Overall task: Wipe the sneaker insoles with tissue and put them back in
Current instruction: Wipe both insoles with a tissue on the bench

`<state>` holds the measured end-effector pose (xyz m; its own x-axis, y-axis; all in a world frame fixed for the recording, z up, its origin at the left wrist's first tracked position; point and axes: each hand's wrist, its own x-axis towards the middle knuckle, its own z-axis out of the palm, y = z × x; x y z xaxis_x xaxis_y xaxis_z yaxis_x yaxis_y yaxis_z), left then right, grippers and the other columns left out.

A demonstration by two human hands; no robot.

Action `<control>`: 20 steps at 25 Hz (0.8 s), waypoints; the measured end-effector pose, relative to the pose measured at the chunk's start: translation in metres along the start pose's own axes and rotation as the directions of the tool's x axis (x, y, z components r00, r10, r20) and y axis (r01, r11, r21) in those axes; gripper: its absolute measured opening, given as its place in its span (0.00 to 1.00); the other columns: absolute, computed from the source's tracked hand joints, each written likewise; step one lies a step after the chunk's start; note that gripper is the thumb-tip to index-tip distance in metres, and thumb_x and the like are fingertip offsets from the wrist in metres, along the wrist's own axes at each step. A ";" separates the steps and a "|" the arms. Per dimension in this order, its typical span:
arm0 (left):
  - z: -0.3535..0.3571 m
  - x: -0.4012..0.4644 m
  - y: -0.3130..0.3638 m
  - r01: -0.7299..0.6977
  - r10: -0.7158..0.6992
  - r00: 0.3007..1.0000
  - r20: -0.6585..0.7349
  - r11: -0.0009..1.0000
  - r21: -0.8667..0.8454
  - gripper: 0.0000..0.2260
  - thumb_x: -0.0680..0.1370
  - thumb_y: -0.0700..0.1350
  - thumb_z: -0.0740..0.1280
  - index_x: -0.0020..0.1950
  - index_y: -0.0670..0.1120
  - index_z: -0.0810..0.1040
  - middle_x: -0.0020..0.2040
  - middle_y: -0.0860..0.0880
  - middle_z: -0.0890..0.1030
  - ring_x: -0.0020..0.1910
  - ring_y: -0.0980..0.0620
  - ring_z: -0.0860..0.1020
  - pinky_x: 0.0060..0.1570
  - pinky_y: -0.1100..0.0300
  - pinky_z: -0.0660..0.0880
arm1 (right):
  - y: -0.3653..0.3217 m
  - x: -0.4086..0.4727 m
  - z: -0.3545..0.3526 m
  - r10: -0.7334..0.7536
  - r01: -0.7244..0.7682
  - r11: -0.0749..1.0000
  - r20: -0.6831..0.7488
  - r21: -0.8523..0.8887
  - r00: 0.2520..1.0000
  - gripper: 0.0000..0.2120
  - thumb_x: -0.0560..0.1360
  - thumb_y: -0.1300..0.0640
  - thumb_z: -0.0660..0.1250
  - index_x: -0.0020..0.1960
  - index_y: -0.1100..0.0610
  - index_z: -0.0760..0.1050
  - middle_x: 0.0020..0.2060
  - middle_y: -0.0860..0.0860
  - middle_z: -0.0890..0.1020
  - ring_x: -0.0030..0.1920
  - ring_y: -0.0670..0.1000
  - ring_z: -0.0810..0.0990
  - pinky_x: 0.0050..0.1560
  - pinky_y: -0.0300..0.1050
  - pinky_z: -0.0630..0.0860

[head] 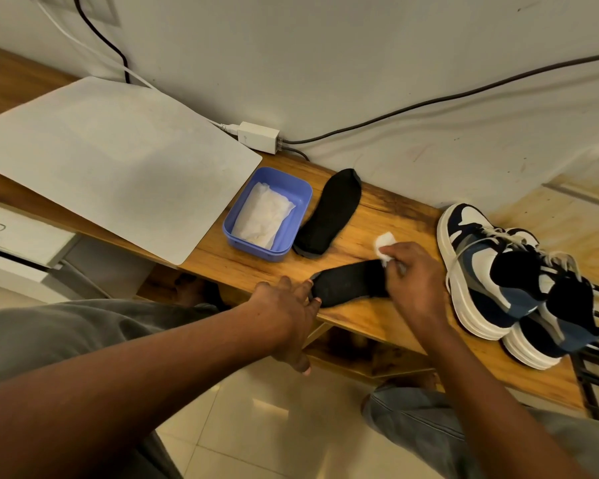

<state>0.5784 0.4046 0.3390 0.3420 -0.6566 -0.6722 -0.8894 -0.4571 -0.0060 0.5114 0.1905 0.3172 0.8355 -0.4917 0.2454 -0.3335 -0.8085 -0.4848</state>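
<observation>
- White mat (111, 160): flat sheet on the wooden bench (388, 216), far to the left of both hands and reaching the wall.
- Blue tray (300, 198): shallow plastic container just beyond and slightly left of the left hand, beside the mat's right corner; it holds folded spare tissues (261, 219).
- Left hand (287, 305): palm down at the bench's near edge, fingers loosely spread, fingertips pressing one end of the near insole; the thumb hangs below the bench edge.
- Far insole (329, 216): black, lying flat beyond the hands, touching the tray's right side, its long axis running away from the person.
- Near insole (346, 281): black, lying flat between the two hands along the near edge of the bench, pinned at its left end by the left hand and covered at its right end by the right.
- Tissue wad (385, 243): small white piece pinched in the right hand's fingertips, at the far end of that hand, just beyond the near insole.
- Right hand (412, 274): fingers curled together around the wad, resting over the near insole's right end.
- Sneakers (498, 271): navy, blue and white pair to the right of the right hand, one leaning on the other, close to it but apart.
</observation>
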 end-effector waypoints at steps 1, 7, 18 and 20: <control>-0.001 0.000 0.000 -0.001 0.001 1.000 0.000 1.000 0.002 0.48 0.74 0.69 0.66 0.83 0.50 0.44 0.83 0.44 0.43 0.80 0.35 0.47 0.72 0.36 0.63 | -0.016 -0.012 0.004 -0.056 0.055 0.997 0.018 0.058 0.998 0.12 0.76 0.65 0.66 0.57 0.57 0.82 0.55 0.49 0.80 0.56 0.45 0.77 0.59 0.40 0.75; 0.000 0.000 -0.003 -0.015 0.015 1.000 -0.011 1.000 -0.012 0.48 0.74 0.69 0.67 0.83 0.51 0.45 0.83 0.44 0.46 0.80 0.36 0.49 0.72 0.35 0.63 | -0.026 -0.051 0.037 -0.271 0.281 0.960 0.246 -0.009 0.931 0.14 0.74 0.68 0.66 0.56 0.57 0.83 0.52 0.51 0.81 0.54 0.50 0.77 0.54 0.47 0.78; -0.001 0.001 -0.002 -0.008 0.008 1.000 -0.006 1.000 0.004 0.48 0.75 0.69 0.66 0.83 0.50 0.45 0.83 0.44 0.44 0.80 0.36 0.48 0.72 0.36 0.64 | -0.015 -0.052 0.019 -0.266 0.297 0.952 0.280 -0.074 0.922 0.13 0.75 0.67 0.67 0.57 0.56 0.82 0.55 0.50 0.81 0.56 0.49 0.77 0.54 0.46 0.78; 0.000 0.002 -0.002 -0.011 0.011 1.000 -0.007 1.000 0.006 0.48 0.74 0.69 0.66 0.83 0.51 0.45 0.83 0.44 0.44 0.80 0.36 0.48 0.72 0.35 0.64 | -0.027 -0.057 0.020 -0.312 0.362 0.927 0.335 -0.097 0.889 0.13 0.75 0.66 0.67 0.57 0.55 0.82 0.54 0.50 0.81 0.56 0.49 0.76 0.53 0.42 0.77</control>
<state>0.5805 0.4042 0.3381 0.3346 -0.6654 -0.6673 -0.8948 -0.4466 -0.0034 0.4820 0.2468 0.2993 0.9932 -0.0761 0.0883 -0.0487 -0.9591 -0.2790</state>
